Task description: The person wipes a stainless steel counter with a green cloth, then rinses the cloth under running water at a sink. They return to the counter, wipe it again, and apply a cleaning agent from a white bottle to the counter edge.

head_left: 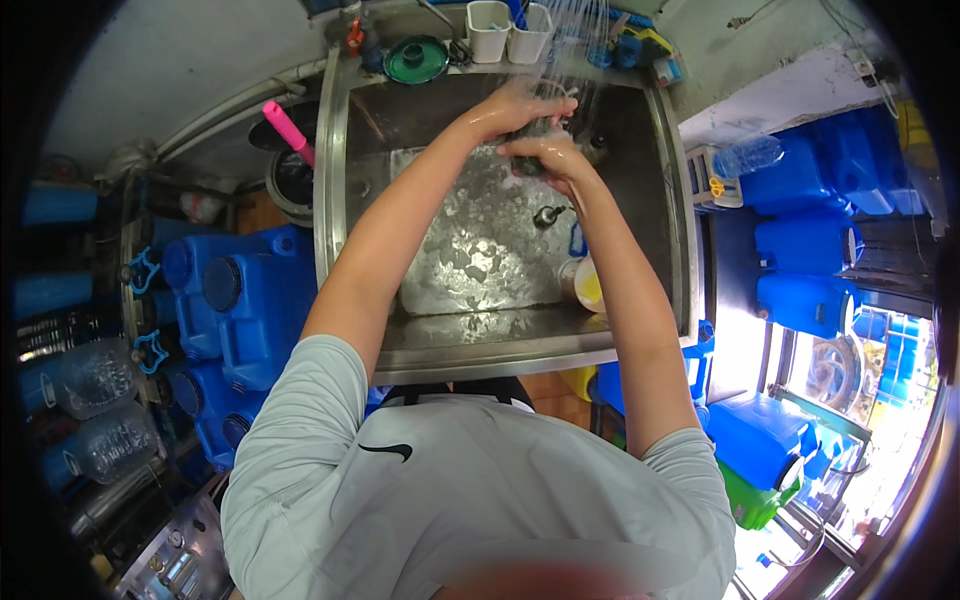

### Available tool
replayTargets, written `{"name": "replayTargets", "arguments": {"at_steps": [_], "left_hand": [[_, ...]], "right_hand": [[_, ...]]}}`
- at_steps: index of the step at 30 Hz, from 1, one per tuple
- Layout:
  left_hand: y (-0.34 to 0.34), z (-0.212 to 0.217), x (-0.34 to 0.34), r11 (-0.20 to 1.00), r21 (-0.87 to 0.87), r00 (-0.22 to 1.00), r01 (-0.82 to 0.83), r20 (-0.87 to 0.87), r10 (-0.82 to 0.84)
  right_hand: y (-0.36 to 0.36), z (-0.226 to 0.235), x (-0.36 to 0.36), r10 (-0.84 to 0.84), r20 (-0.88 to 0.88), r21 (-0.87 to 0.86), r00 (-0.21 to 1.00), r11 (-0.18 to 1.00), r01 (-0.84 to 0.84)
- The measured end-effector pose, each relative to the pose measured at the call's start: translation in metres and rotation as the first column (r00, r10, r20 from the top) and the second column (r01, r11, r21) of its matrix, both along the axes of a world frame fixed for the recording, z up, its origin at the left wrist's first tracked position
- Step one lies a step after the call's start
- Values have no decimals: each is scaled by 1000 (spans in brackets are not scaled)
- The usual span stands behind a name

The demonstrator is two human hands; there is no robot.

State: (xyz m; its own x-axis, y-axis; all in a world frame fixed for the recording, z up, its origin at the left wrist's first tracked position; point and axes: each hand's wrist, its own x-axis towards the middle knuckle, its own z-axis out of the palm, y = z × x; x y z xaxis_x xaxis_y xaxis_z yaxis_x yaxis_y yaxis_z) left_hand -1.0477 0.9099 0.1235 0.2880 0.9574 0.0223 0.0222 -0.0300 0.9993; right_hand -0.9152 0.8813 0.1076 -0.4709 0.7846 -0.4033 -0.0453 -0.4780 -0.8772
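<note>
Both hands are under falling water at the far side of a steel sink [480, 325]. My left hand [515, 108] reaches in from the left, its fingers stretched to the right and slightly apart. Just nearer, my right hand [555, 157] has its fingers pointing left, curled about a small dark thing [530, 166] that I cannot make out. A dark metal fitting [547, 217] lies on the wet sink bottom, with a blue loop-shaped piece [577, 240] beside it. Near my right forearm a white tub [589, 286] with yellow inside lies tilted.
On the back ledge stand a green round lid [416, 60], white holders [488, 32] and a yellow-and-blue item [655, 45]. A pink handle [288, 132] rises left of the sink. Blue jugs [258, 315] crowd the left; more blue containers [800, 245] line the right.
</note>
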Motion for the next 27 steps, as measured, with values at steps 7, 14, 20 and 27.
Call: {"name": "replayTargets", "arguments": {"at_steps": [7, 14, 20, 27], "left_hand": [[16, -50, 17, 971, 25, 916, -236, -328, 231], [9, -89, 11, 886, -333, 935, -323, 34, 354], [-21, -63, -23, 910, -72, 903, -408, 117, 414], [-27, -15, -8, 983, 134, 756, -123, -630, 180]], "right_hand": [[6, -58, -13, -257, 451, 431, 855, 901, 44], [-15, -80, -23, -448, 531, 614, 719, 789, 39], [-17, -73, 23, -344, -522, -236, 781, 938, 256], [-27, -96, 39, -315, 265, -102, 911, 930, 352]]}}
